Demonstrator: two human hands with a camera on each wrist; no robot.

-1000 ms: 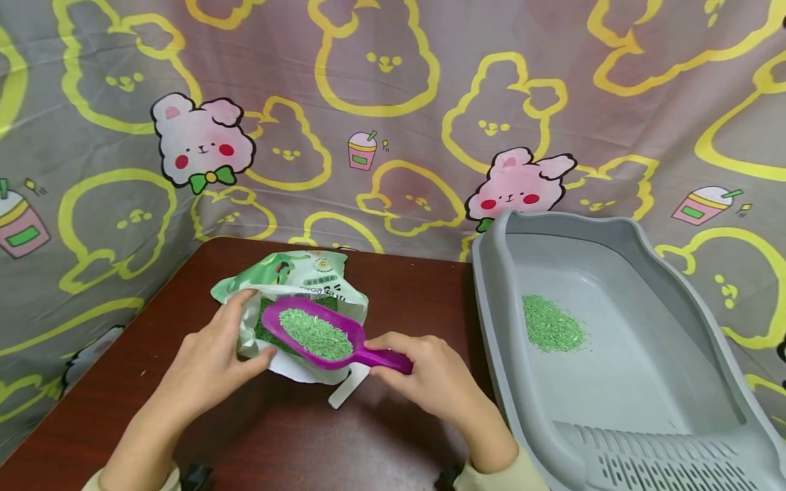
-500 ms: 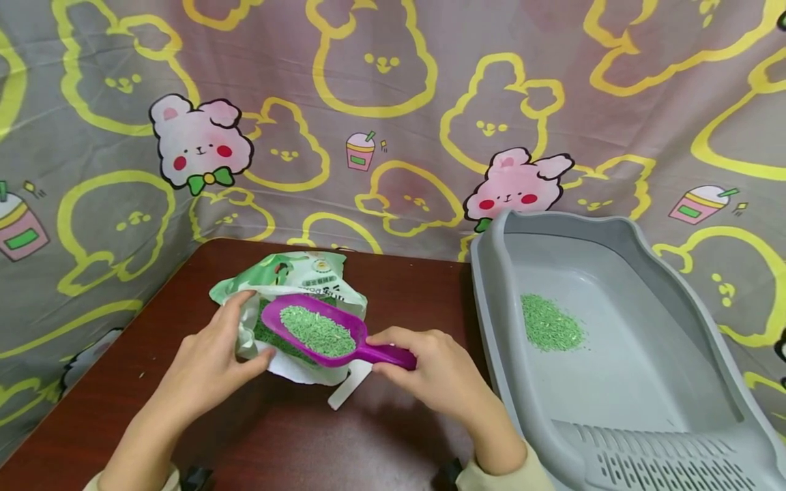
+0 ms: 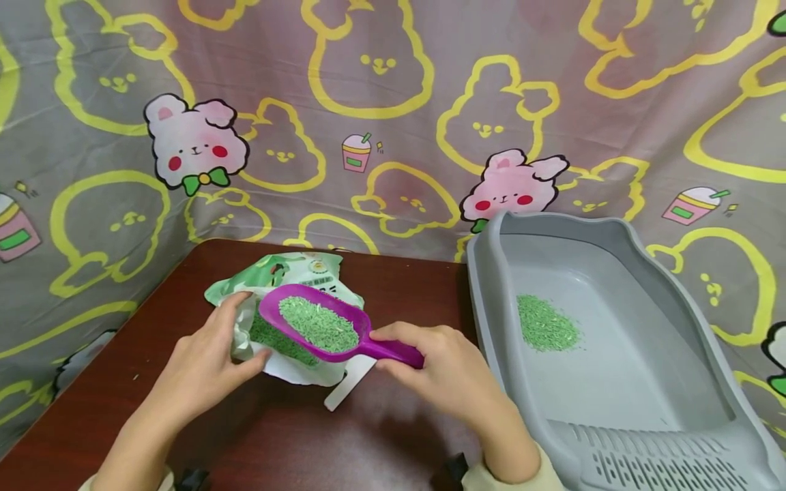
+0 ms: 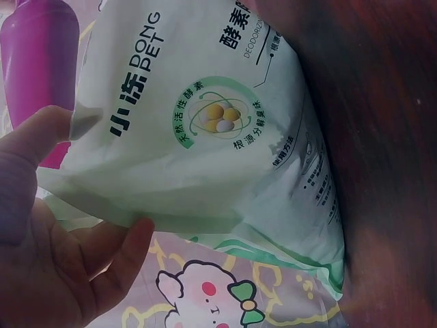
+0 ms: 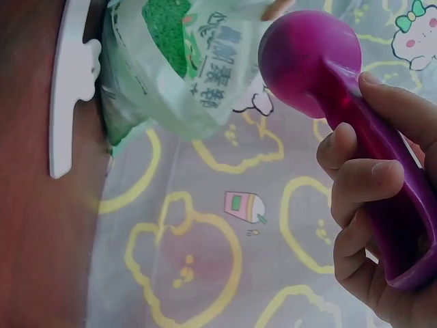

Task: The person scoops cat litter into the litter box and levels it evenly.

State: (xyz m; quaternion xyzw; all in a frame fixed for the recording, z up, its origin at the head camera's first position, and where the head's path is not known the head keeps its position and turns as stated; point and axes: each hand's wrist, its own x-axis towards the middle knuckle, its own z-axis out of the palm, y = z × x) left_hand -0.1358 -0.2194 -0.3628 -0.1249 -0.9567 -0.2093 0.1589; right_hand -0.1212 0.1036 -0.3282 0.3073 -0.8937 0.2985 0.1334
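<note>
My right hand (image 3: 445, 368) grips the handle of a purple scoop (image 3: 270, 308) heaped with green litter pellets (image 3: 319, 326). The scoop is held nearly level above the mouth of a white and green litter bag (image 3: 307, 267). More green pellets show inside the bag. My left hand (image 3: 205, 354) holds the left side of the bag's opening. In the left wrist view, the thumb lies on the bag's printed front (image 4: 184, 157) and fingers reach behind its edge. In the right wrist view, fingers (image 5: 369, 181) wrap round the scoop's handle.
To the right stands a large grey litter box (image 3: 482, 307), with a patch of green pellets (image 3: 546, 324) on its floor and a slotted step at its near end. A white flat strip (image 3: 350, 385) lies on the dark brown table (image 3: 307, 436) by the bag. Patterned cloth (image 3: 405, 68) hangs behind.
The scoop has risen slightly and shifted a little to the right, showing more of the pellets in the bag. My left hand keeps its hold on the bag.
</note>
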